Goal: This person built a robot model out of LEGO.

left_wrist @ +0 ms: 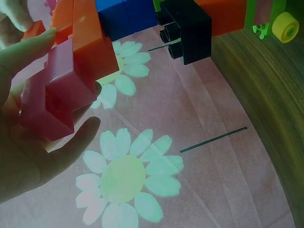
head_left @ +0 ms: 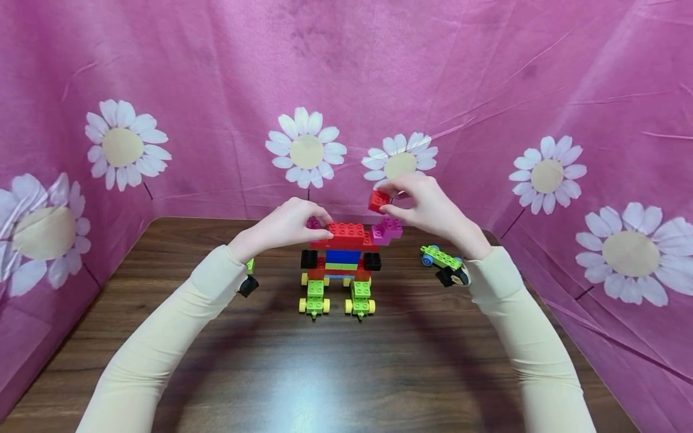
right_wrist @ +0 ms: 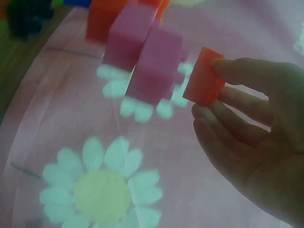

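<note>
A toy building-block figure [head_left: 346, 233] stands on the table, built of red, blue, black and green bricks on wheeled green bases with yellow wheels. Magenta bricks [head_left: 387, 230] jut from its upper right side, and more magenta bricks [left_wrist: 71, 78] from its upper left. My left hand [head_left: 289, 224] holds the figure's upper left end, thumb near the red top and fingers behind the magenta bricks. Above the right magenta bricks, apart from them, my right hand [head_left: 425, 204] pinches a small red brick [right_wrist: 204, 76] between thumb and fingers.
On the brown wooden table [head_left: 325, 367], a green wheeled base [head_left: 441, 257] with blue wheels lies right of the figure, partly behind my right wrist. A black and green piece [head_left: 248, 285] shows beside my left cuff. Pink cloth [head_left: 346, 66] with white daisies surrounds the table.
</note>
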`<state>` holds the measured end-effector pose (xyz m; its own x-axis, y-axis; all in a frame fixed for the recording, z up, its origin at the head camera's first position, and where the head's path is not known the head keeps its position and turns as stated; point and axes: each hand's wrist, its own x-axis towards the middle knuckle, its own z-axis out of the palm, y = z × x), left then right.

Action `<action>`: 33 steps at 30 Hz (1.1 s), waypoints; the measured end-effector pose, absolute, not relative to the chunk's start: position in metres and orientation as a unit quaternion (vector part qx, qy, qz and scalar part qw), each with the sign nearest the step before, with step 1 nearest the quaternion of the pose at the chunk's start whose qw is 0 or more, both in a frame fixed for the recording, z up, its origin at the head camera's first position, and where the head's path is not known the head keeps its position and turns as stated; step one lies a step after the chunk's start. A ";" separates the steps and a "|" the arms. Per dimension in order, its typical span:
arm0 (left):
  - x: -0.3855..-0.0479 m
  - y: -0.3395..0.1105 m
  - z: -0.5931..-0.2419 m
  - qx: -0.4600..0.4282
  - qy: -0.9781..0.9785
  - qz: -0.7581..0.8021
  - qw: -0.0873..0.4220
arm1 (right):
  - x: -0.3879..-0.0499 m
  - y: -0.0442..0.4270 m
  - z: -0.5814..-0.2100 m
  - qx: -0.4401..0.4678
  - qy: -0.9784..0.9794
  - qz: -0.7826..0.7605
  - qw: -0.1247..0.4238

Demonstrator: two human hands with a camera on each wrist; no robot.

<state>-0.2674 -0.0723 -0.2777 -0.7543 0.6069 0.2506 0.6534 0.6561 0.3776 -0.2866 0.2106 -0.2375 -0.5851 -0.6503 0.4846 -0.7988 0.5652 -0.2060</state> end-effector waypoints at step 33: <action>-0.267 -0.073 -0.277 -0.350 -0.906 -0.233 0.047 | -0.283 0.165 -0.252 0.477 -0.854 0.200 0.061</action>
